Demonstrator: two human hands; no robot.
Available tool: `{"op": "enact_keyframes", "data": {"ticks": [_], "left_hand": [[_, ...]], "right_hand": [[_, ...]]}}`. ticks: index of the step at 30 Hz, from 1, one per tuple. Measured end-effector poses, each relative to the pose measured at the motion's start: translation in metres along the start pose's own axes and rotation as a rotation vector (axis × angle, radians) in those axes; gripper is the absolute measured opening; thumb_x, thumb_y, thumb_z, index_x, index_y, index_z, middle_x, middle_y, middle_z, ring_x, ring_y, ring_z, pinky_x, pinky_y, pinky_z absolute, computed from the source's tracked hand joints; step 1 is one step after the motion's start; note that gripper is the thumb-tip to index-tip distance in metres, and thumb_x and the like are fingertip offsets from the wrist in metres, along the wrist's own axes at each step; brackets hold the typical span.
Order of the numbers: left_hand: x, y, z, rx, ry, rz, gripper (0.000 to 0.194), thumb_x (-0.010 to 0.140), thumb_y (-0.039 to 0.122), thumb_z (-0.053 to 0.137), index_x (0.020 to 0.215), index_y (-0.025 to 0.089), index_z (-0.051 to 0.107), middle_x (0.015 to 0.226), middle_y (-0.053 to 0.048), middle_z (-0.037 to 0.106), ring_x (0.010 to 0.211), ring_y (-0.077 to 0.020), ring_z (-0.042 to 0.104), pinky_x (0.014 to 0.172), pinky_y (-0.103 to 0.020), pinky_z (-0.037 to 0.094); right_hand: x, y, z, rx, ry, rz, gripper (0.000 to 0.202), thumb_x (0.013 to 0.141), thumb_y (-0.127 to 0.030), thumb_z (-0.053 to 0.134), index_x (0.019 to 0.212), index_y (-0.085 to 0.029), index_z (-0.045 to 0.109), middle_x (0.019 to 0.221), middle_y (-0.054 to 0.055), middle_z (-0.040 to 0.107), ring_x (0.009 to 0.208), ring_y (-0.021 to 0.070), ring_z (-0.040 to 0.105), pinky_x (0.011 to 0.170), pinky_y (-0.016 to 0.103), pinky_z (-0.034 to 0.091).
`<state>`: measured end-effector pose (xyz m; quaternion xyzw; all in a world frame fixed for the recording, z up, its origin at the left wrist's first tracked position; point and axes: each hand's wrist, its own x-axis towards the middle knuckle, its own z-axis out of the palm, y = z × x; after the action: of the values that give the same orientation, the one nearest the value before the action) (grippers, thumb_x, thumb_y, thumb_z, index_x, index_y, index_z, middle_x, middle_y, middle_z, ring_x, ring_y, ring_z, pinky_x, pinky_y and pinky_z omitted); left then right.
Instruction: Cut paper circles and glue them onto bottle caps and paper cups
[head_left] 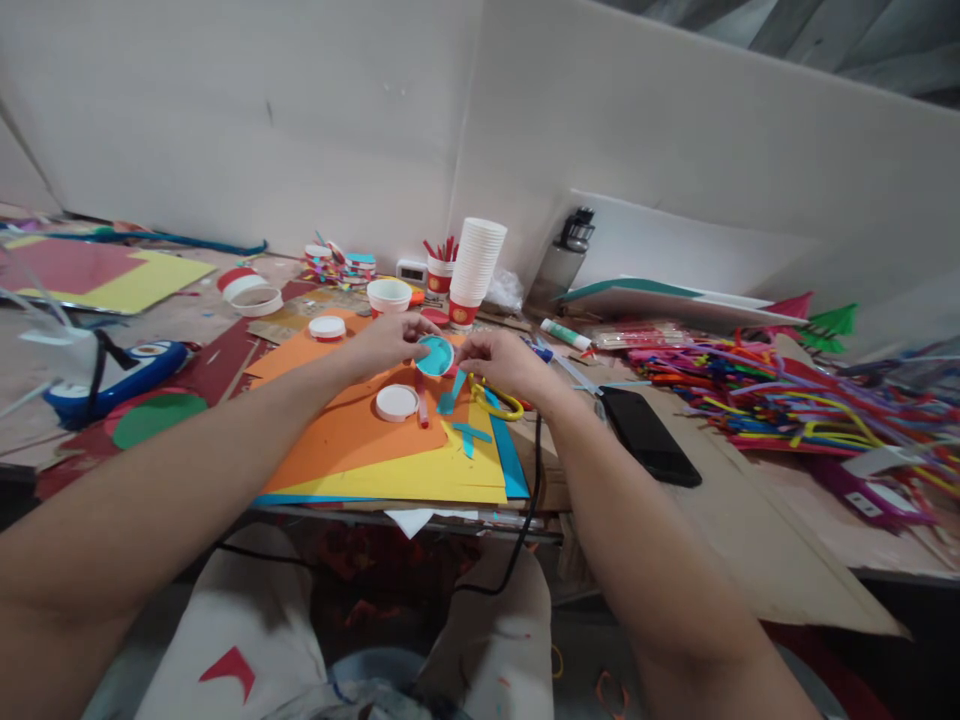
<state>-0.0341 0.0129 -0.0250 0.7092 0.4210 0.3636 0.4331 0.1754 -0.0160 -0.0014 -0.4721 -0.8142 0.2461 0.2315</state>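
My left hand (401, 340) has its fingers closed on the rim of a small round paper-cup piece (436, 355) with a blue-green inside. Close to its right side, my right hand (495, 360) pinches a blue-green paper strip (451, 393) that hangs down from the fingertips. Below the hands, a white round cup piece (397, 403) and a red pen-like stick (423, 408) lie on orange paper (360, 435). Crossed blue-green strips (472, 437) rest on yellow paper (450, 480). Yellow-handled scissors (499, 402) lie beneath my right hand.
Stacked paper cups (477, 265), an open cup (389, 296) and a bottle (559, 262) stand behind. A glue stick (566, 334), black phone (649, 436) and colourful pipe cleaners (780, 395) lie to the right. On the left are a blue glue gun (124, 378) and green paper circle (159, 418).
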Motion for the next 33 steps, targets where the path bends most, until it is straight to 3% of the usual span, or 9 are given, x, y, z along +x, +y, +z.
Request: {"op": "enact_keyframes", "data": {"ticks": [5,11,13,18,21,24,28,30,33], "left_hand": [[0.000,0.001,-0.005,0.168,0.043,-0.040,0.032,0.068,0.020,0.065,0.100,0.016,0.067,0.073,-0.002,0.066,0.062,-0.0131,0.058,0.056,-0.024,0.043],[0.002,0.003,-0.012,0.548,0.069,-0.005,0.020,0.068,0.022,0.066,0.087,0.018,0.073,0.079,-0.003,0.072,0.073,-0.0171,0.062,0.063,-0.025,0.044],[0.002,0.002,-0.013,0.555,0.065,-0.005,0.020,0.068,0.024,0.066,0.086,0.019,0.074,0.078,-0.003,0.072,0.071,-0.0172,0.062,0.062,-0.025,0.044],[0.001,-0.001,-0.020,0.321,0.122,-0.040,0.027,0.072,0.028,0.061,0.094,0.018,0.073,0.074,-0.004,0.071,0.060,-0.0165,0.061,0.056,-0.026,0.045],[0.001,-0.002,-0.023,0.448,0.116,-0.049,0.017,0.069,0.028,0.065,0.080,0.019,0.073,0.077,-0.005,0.072,0.068,-0.0201,0.063,0.060,-0.028,0.044],[0.002,0.000,-0.017,0.617,0.103,-0.005,0.016,0.073,0.033,0.066,0.074,0.019,0.073,0.084,-0.008,0.074,0.080,-0.0239,0.064,0.069,-0.030,0.044],[0.011,-0.001,-0.003,0.594,0.082,0.097,0.022,0.079,0.037,0.062,0.083,0.019,0.074,0.095,-0.009,0.074,0.085,-0.0230,0.064,0.075,-0.030,0.042],[0.018,-0.001,0.003,0.612,0.053,0.100,0.023,0.075,0.041,0.066,0.078,0.019,0.073,0.091,-0.009,0.073,0.082,-0.0233,0.063,0.073,-0.030,0.041],[0.026,0.002,0.013,0.700,-0.049,0.011,0.034,0.069,0.051,0.071,0.057,0.019,0.063,0.068,-0.007,0.066,0.071,-0.0223,0.060,0.066,-0.029,0.039]], "right_hand": [[0.001,0.002,0.001,-0.083,-0.010,0.006,0.009,0.080,-0.016,0.060,0.081,-0.016,0.068,0.075,0.000,0.066,0.070,0.0125,0.058,0.065,0.024,0.040],[0.000,0.001,0.001,-0.101,-0.018,0.020,0.008,0.080,-0.017,0.060,0.083,-0.016,0.067,0.076,0.000,0.066,0.071,0.0125,0.056,0.064,0.024,0.039],[0.000,0.001,-0.001,-0.096,-0.016,0.021,0.008,0.079,-0.018,0.060,0.082,-0.016,0.067,0.076,0.000,0.066,0.071,0.0125,0.056,0.064,0.023,0.039],[0.001,0.005,-0.005,-0.072,0.055,0.065,0.011,0.078,-0.017,0.059,0.083,-0.016,0.068,0.076,0.000,0.065,0.071,0.0128,0.055,0.062,0.023,0.038],[0.001,0.005,-0.005,-0.084,0.022,0.068,0.010,0.078,-0.017,0.059,0.081,-0.016,0.068,0.075,0.000,0.065,0.071,0.0128,0.055,0.062,0.023,0.039],[0.001,0.003,-0.004,-0.121,-0.005,0.077,0.010,0.078,-0.015,0.059,0.080,-0.015,0.069,0.073,0.000,0.064,0.069,0.0124,0.055,0.063,0.023,0.038],[0.001,0.002,-0.005,-0.098,0.072,0.106,0.013,0.081,-0.015,0.057,0.083,-0.015,0.070,0.073,0.000,0.063,0.069,0.0114,0.054,0.062,0.022,0.037],[0.002,0.003,-0.005,-0.108,0.094,0.114,0.013,0.081,-0.016,0.058,0.083,-0.015,0.071,0.071,-0.001,0.062,0.068,0.0111,0.052,0.062,0.022,0.036],[0.003,0.005,-0.005,-0.139,0.075,0.092,0.012,0.081,-0.015,0.059,0.082,-0.014,0.071,0.072,-0.001,0.063,0.068,0.0108,0.052,0.062,0.022,0.036]]}}
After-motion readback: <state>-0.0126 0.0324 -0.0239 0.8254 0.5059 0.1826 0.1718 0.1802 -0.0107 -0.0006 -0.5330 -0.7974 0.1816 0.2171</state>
